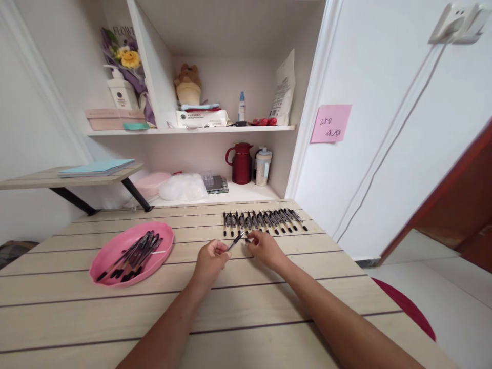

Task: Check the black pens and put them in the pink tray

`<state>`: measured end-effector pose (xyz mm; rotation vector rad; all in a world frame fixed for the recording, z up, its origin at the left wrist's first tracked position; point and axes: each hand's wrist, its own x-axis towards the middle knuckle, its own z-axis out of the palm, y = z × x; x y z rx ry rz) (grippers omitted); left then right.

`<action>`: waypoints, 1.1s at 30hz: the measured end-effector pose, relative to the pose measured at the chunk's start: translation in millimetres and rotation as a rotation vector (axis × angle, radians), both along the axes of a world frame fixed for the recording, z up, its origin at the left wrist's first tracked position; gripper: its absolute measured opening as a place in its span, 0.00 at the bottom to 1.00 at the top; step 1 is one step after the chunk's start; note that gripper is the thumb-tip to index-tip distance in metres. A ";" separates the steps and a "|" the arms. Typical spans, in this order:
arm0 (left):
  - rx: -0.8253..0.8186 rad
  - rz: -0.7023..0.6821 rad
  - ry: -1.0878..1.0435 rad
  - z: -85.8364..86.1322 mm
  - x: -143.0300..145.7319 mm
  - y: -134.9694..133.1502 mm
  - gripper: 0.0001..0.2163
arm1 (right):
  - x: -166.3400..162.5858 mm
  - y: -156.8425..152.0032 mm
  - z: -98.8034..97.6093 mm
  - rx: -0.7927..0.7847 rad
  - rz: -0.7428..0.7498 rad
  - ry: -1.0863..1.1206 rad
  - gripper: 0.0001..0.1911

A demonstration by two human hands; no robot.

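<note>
My left hand [212,259] is closed in a pinch on a black pen [236,241], which slants up to the right with its pointed tip exposed. Just right of the tip, my right hand [265,249] pinches a small black piece that looks like a pen cap [247,240]; the fingers partly hide it. Beyond both hands, several black pens [263,221] lie side by side in a row, most with their thin ends away from me. To the left, a pink tray [169,243] holds a loose pile of black pens [136,256] and a small white stick.
The slatted wooden table [249,318] meets a white shelf unit [230,129] at the back. On its lower shelf stand a red jug [242,164] and a pale cup [263,168]. A small raised stand [23,179] with blue papers [98,167] is at the left.
</note>
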<state>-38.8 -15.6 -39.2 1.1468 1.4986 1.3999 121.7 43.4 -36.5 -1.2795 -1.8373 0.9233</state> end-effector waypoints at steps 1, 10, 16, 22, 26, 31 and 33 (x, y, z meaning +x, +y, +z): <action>-0.003 -0.010 -0.002 0.1 0.8 -0.5 0.06 | 1.7 4.3 2.2 -0.061 -0.004 0.185 0.08; -0.003 -0.053 0.004 -0.5 1.9 -1.1 0.07 | 3.9 12.2 7.7 -0.293 -0.046 0.896 0.17; 0.016 -0.082 0.017 -3.2 3.0 0.5 0.07 | -3.5 5.2 4.3 -0.364 0.054 0.822 0.16; 0.050 -0.071 0.039 -3.6 5.2 0.3 0.06 | -8.8 -2.2 2.9 -0.460 0.130 0.813 0.15; 0.078 -0.050 0.068 -1.5 7.4 -1.7 0.05 | -12.6 -7.7 2.7 -0.505 0.156 0.839 0.14; 0.111 -0.021 0.128 -0.7 7.5 -1.7 0.04 | -16.6 -11.9 5.6 -0.524 0.162 0.884 0.12; 0.125 -0.014 0.159 -0.6 6.9 -1.6 0.04 | -17.7 -12.9 6.7 -0.525 0.155 0.895 0.12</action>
